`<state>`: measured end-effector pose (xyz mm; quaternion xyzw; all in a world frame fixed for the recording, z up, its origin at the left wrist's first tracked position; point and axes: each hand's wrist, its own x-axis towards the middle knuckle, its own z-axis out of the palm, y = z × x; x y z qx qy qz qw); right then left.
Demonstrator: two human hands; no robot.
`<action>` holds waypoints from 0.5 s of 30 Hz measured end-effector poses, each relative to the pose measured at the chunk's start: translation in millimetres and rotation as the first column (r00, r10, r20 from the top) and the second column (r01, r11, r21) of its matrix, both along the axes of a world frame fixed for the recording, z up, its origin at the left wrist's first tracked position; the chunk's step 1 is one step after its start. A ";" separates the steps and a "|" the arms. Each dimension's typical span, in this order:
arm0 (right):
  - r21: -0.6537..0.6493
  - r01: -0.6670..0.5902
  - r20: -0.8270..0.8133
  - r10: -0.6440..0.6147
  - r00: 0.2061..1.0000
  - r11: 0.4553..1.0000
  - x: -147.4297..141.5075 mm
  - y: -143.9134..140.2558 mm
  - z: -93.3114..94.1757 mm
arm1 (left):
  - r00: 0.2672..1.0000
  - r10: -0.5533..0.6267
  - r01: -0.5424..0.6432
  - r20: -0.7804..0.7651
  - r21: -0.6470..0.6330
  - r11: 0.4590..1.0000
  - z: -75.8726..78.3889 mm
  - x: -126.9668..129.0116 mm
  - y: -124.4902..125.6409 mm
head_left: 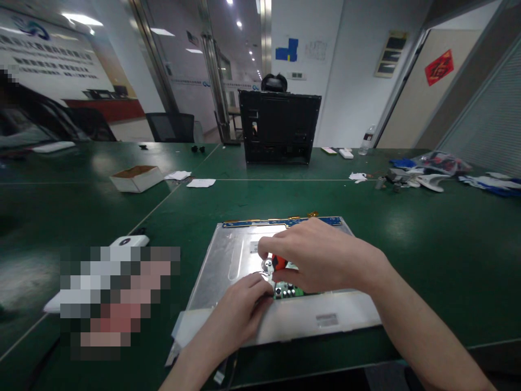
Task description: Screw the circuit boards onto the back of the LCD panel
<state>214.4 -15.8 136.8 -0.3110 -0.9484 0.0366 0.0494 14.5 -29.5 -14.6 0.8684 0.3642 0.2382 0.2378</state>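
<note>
I see a flat, silvery metal panel (220,260) lying on the bench (427,271) directly in front of me, its near edge close to the bench's front. A narrow blue circuit strip (260,223) runs along its far edge, and a small green circuit board (291,291) sits near its middle, partly covered by my hands. My right hand (313,255) reaches in over the panel, fingers curled and pinching a red tool (279,262); I cannot make out its tip. My left hand (246,301) is low beside the board, thumb and forefinger close together; I cannot tell whether they grip anything.

To the left of the panel lies a white object (130,240), mostly hidden by a pixelated patch. Beyond it, on the same side, I see an open white box (140,182) and loose papers (201,183). At the far side of the bench a large black housing (280,130) stands upright. To its right is a clear bottle (367,140), and farther right, a clear plastic bag (443,162) among scattered parts.
</note>
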 end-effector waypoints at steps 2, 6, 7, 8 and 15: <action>0.000 0.001 0.006 -0.001 1.000 1.000 -0.2 0.3 -0.1 | 1.000 0.002 -0.002 -0.004 0.011 1.000 -0.3 -0.5 0.8; 0.003 -0.007 0.005 0.007 1.000 1.000 -1.0 0.7 -1.0 | 1.000 0.008 -0.007 -0.028 0.040 0.999 -0.7 -1.9 1.3; 0.004 -0.011 0.004 0.011 1.000 1.000 -1.3 0.7 -1.1 | 0.999 0.010 -0.009 -0.030 0.051 0.999 -0.8 -2.1 1.3; 0.005 -0.015 0.003 0.015 1.000 1.000 -1.6 0.6 -1.3 | 0.999 0.012 -0.010 -0.030 0.063 0.998 -0.9 -2.2 1.3; -0.003 -0.020 0.017 0.020 1.000 1.000 -3.9 -0.1 -1.4 | 0.999 0.008 -0.003 -0.041 0.122 0.993 -2.8 -2.9 2.4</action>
